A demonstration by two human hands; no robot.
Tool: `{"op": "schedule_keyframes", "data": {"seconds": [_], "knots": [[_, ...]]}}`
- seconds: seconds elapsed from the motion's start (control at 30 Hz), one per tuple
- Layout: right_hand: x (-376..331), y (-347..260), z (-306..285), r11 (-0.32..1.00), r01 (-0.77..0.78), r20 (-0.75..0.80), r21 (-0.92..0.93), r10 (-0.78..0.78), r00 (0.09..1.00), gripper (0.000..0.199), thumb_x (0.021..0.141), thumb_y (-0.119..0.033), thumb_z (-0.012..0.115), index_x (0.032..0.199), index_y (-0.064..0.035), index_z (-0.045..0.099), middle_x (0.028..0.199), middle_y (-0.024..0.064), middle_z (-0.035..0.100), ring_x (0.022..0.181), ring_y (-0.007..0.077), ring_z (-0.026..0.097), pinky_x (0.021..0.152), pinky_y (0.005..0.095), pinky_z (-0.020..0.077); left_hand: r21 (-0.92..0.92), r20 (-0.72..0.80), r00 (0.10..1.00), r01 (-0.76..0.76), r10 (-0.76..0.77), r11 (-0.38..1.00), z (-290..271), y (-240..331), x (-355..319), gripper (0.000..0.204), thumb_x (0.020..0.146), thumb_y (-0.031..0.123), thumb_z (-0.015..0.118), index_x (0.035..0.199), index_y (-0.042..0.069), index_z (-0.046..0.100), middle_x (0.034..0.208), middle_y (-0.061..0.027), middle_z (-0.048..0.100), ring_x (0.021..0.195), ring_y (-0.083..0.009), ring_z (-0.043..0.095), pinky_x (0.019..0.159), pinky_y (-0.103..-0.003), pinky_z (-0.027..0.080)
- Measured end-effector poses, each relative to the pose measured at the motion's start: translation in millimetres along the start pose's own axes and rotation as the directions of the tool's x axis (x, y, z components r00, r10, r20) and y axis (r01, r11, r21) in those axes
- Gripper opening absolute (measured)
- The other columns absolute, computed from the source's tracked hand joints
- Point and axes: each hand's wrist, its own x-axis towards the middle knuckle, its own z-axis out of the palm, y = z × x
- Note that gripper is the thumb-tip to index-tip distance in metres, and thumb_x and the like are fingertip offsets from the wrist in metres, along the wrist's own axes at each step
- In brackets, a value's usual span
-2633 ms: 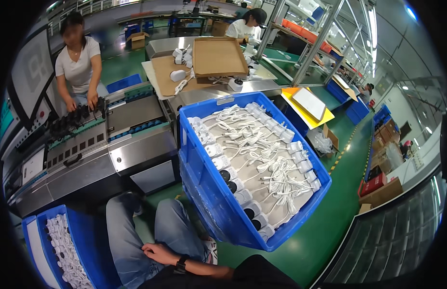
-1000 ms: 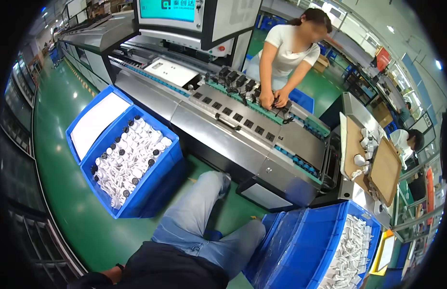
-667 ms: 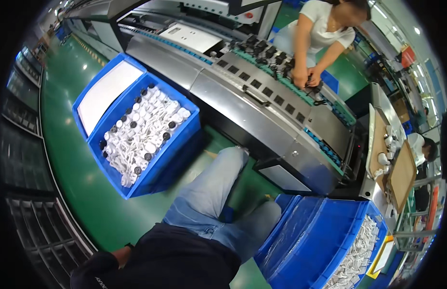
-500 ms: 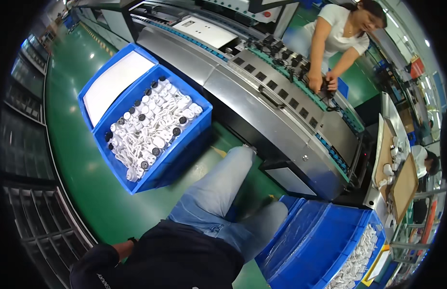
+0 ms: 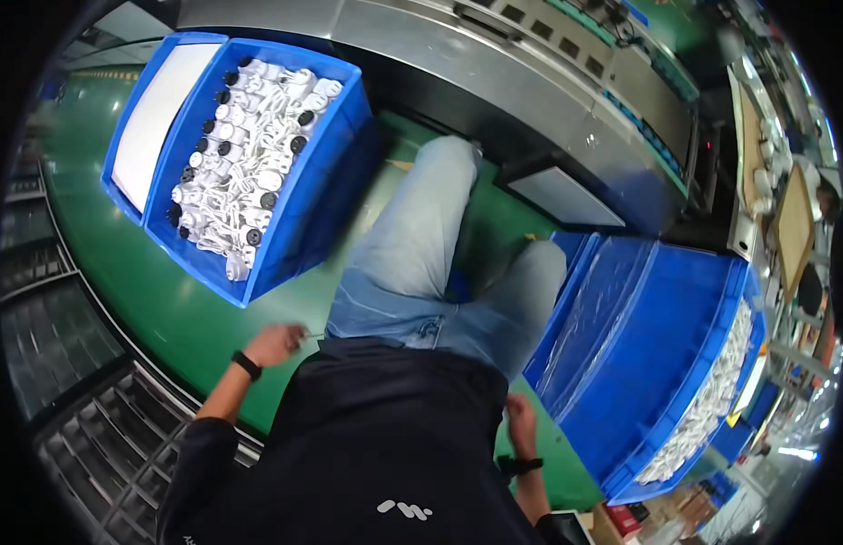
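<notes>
My left hand [image 5: 274, 345], with a dark band on its wrist, is beside the hem of my dark jacket [image 5: 394, 409]. Its fingers are bent together, and a thin pale line shows between their tips and the jacket; I cannot make out what it is. On the other side of my body, my right hand [image 5: 521, 422] hangs low next to the jacket, also with a dark wristband. Part of its fingers is hidden. Ahead on the left stands a blue bin [image 5: 303, 213] filled with white corded plug-like pieces [image 5: 258, 136], some with black round ends.
A steel machine [image 5: 385, 50] runs across the front. To my right is a large blue bin [image 5: 612, 363] with clear plastic film and white corded pieces [image 5: 703, 409] along its far side. A dark rack [image 5: 113, 445] stands at the lower left. Cartons [image 5: 612, 522] lie lower right.
The view has tilted down toward my lap, and the co-worker at the machine has left it. My left hand has come forward into sight, and my right hand now shows too.
</notes>
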Motion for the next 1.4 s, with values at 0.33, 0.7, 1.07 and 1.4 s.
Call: {"op": "schedule_keyframes", "data": {"seconds": [0.33,0.7,1.07,1.4], "knots": [[49.2,-234.4,32.6,0.716,0.563,0.193,-0.412,-0.535,0.822,0.031,0.087,-0.013,0.075,0.116,-0.0046,0.068,0.105,0.0143,0.070,0.097,0.0339,0.068,0.084,0.0426,0.0554,0.022,-0.065,0.778,-0.625,0.625,0.780,-67.4,275.5,53.1,0.028,0.090,0.014,0.069,0.116,0.003,0.066,0.104,-0.0123,0.073,0.099,-0.0316,0.070,0.086,-0.041,0.055],[-39.9,-242.9,-0.7,0.839,0.526,0.502,0.140,-0.518,0.692,0.017,0.092,-0.019,0.072,0.103,-0.0071,0.069,0.093,0.0123,0.068,0.084,0.0342,0.068,0.073,0.0431,0.0552,0.096,0.425,0.590,-0.783,0.687,0.614,-25.1,282.7,58.1,0.027,0.092,0.026,0.070,0.106,0.003,0.067,0.103,-0.0128,0.066,0.100,-0.0352,0.066,0.085,-0.044,0.053],[10.0,-220.4,34.2,0.851,0.484,0.209,-0.206,-0.445,0.871,0.017,0.092,-0.013,0.070,0.108,-0.0060,0.069,0.095,0.0125,0.067,0.087,0.0345,0.068,0.076,0.0434,0.0549,0.137,0.506,0.646,-0.715,0.571,0.686,-21.7,281.3,78.3,0.029,0.087,0.027,0.072,0.102,0.002,0.068,0.098,-0.0163,0.067,0.095,-0.0385,0.065,0.082,-0.047,0.052],[55.9,-197.7,68.8,0.733,0.665,0.416,-0.144,-0.565,0.712,0.019,0.089,-0.012,0.063,0.107,-0.0039,0.062,0.101,0.0172,0.063,0.094,0.0392,0.064,0.080,0.0479,0.0530,0.172,0.644,0.636,-0.662,0.426,0.730,-43.5,266.2,100.2,0.034,0.090,0.030,0.067,0.113,0.005,0.070,0.106,-0.0195,0.073,0.094,-0.0390,0.071,0.081,-0.045,0.055]]}}
